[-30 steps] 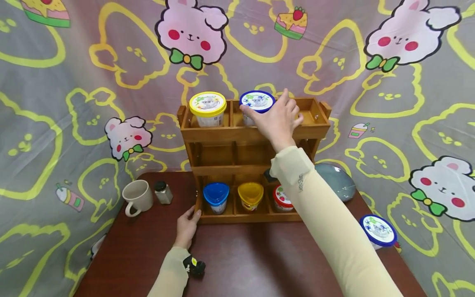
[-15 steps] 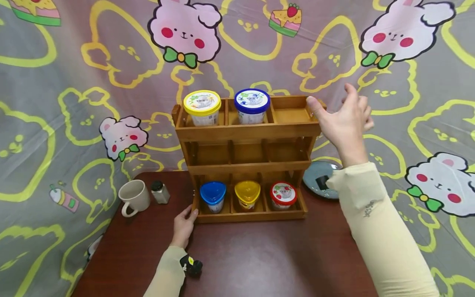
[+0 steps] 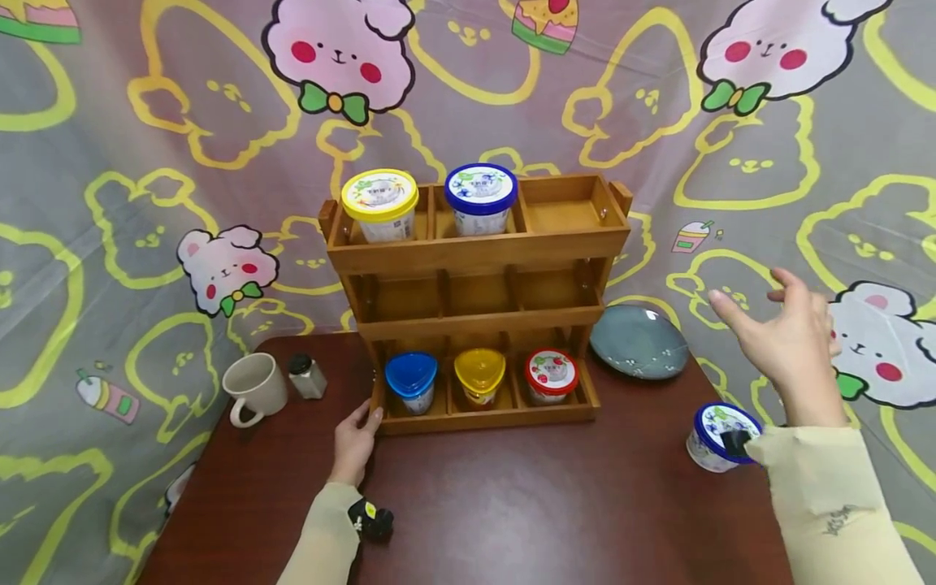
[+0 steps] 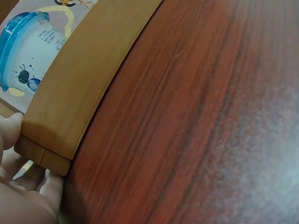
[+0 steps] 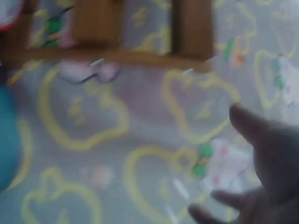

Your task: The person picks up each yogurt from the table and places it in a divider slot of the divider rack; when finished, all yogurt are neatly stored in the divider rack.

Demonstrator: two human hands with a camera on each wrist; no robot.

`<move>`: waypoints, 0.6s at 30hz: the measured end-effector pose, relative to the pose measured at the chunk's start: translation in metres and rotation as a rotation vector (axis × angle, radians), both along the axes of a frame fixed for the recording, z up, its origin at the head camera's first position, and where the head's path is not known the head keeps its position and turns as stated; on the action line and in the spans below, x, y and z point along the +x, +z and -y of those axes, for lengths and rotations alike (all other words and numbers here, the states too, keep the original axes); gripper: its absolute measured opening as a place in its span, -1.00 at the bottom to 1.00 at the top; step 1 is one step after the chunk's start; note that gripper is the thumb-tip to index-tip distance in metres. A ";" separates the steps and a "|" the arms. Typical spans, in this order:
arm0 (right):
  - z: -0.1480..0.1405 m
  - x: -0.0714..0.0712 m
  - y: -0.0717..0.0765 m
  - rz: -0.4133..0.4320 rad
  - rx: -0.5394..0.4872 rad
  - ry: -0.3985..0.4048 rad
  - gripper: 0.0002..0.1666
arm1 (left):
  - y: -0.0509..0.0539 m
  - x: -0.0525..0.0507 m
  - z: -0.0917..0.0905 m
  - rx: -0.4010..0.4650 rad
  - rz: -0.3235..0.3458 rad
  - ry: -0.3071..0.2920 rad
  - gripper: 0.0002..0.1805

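Note:
A three-tier wooden rack [image 3: 475, 256] stands at the back of the table. My left hand [image 3: 354, 445] grips its lower left corner, thumb and fingers on either side of the wood in the left wrist view. My right hand [image 3: 793, 345] is in the air at the right, fingers spread, holding nothing. Below it on the table is a blue-lidded tub [image 3: 712, 457], partly covered by the wrist camera. The top tier holds a yellow-lidded tub [image 3: 380, 203] and another blue-lidded tub [image 3: 481, 199]. Along the bottom sit a blue cup [image 3: 412, 375], a yellow cup [image 3: 479, 372] and a red-lidded tub [image 3: 552, 375].
Left of the rack are a beige mug [image 3: 256, 386] and a small dark-capped jar [image 3: 307, 378]. A grey-blue plate [image 3: 639, 343] lies to the rack's right. Patterned cloth [image 3: 219, 146] hangs behind the reddish-brown table [image 3: 475, 504].
My right hand has come away from the blue-lidded tub on the top tier and moved right and down, above the other tub. My left hand has stayed at the rack's corner.

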State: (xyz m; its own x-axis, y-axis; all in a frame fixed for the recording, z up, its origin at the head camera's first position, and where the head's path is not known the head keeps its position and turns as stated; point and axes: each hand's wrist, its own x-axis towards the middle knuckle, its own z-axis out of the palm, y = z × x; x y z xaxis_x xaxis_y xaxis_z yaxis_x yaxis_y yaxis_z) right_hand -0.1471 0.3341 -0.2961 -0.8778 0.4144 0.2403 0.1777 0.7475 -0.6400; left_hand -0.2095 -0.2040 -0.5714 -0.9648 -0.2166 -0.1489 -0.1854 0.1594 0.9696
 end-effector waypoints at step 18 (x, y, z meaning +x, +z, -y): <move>-0.069 0.073 -0.205 -0.021 -0.131 -0.028 0.33 | 0.002 -0.003 -0.003 -0.014 -0.015 0.023 -0.43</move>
